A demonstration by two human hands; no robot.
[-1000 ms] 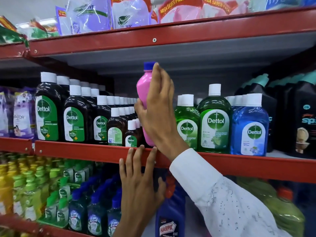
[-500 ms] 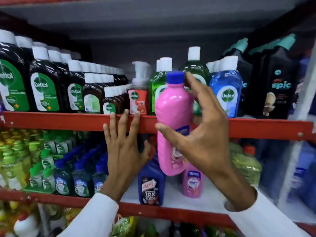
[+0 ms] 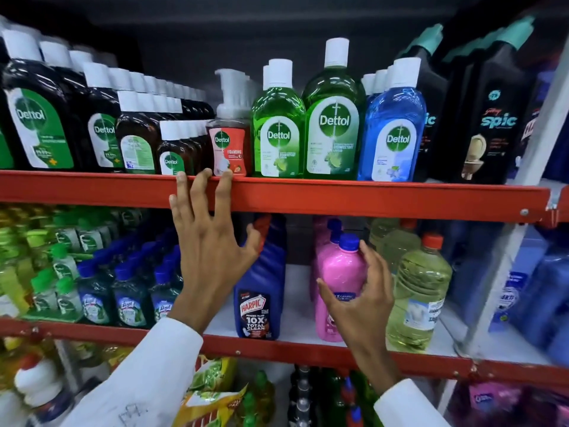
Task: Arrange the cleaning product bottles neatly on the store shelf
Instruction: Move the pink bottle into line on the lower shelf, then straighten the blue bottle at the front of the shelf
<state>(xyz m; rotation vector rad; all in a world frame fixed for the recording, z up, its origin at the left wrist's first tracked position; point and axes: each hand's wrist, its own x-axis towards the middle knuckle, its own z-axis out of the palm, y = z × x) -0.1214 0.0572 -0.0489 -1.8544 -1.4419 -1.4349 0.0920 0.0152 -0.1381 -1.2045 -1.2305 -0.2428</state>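
Observation:
A pink bottle with a blue cap (image 3: 338, 272) stands on the white lower shelf (image 3: 295, 303), in front of another pink bottle (image 3: 326, 229). My right hand (image 3: 360, 291) wraps around its front, fingers on its right side and thumb across its label. My left hand (image 3: 209, 241) rests flat against the red edge of the upper shelf (image 3: 369, 200), fingers spread, holding nothing. A blue Harpic bottle (image 3: 258, 291) stands just left of the pink one.
The upper shelf carries brown, green and blue Dettol bottles (image 3: 334, 118), a foaming pump bottle (image 3: 229, 140) and black Spic bottles (image 3: 492, 118). Yellow-green bottles (image 3: 415, 291) stand right of the pink one. Small green and blue bottles (image 3: 92, 288) fill the lower left.
My right hand has carried the pink bottle down from the upper shelf and set it on the lower shelf. The left hand stays on the red shelf edge.

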